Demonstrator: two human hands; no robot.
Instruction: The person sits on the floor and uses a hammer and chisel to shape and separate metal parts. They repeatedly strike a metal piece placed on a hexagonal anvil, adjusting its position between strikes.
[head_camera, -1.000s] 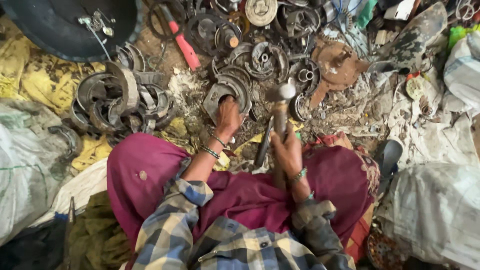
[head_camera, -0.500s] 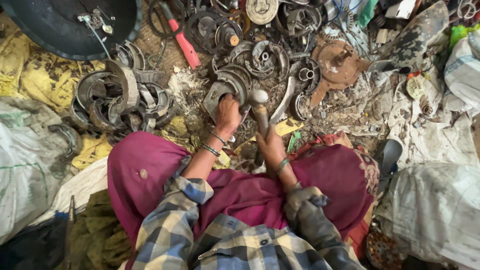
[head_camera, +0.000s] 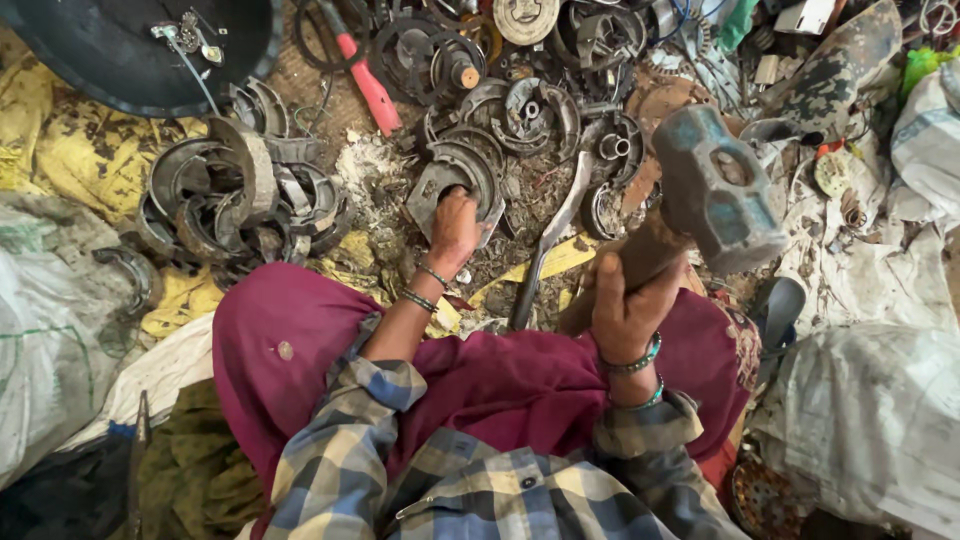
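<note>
Head view. Left hand: clamped on a curved metal brake shoe lying on the littered ground before the knees. Right hand: fist closed round the wooden handle of a hammer, its steel head lifted high above the scrap. Nearby: pile of brake shoes, red-handled tool.

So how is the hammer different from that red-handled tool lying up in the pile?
The hammer is raised off the ground, gripped in the right hand; the red-handled tool lies flat among the scrap, untouched. The hammer has a wooden handle and a heavy grey-blue head; the red-handled tool is slim, its handle bright red. The hammer looms large near the camera; the other looks small. Both look worn and dirty.
</note>
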